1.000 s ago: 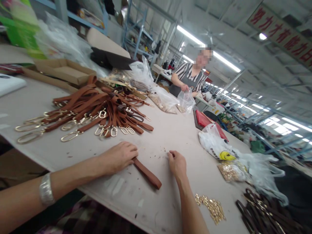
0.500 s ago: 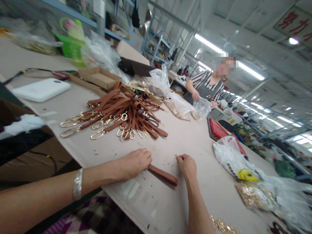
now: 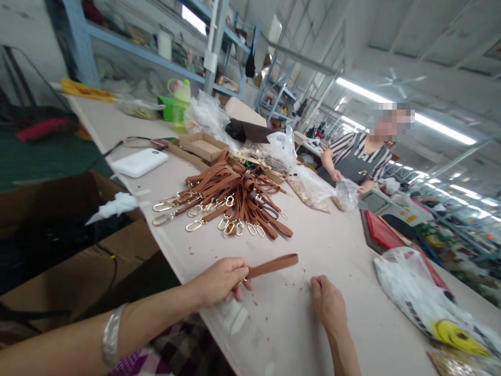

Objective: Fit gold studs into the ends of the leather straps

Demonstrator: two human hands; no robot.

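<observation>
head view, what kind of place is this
Most likely a leather-goods or bag workshop: a heap of brown straps with gold clasps lies on the long worktable, the left hand holds one brown strap, and metal shelving stands behind.

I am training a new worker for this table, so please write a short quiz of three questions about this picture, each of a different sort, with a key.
1. True or false: the left hand holds a brown strap by one end.
2. What lies heaped on the table beyond the hands?
A. brown straps with gold clips
B. folded shirts
C. glass bottles
3. Fill in: the right hand rests closed on the ____.

Key
1. True; the strap's free end sticks out to the right.
2. A, the heap of straps.
3. table; whether it pinches something small cannot be told.
</observation>
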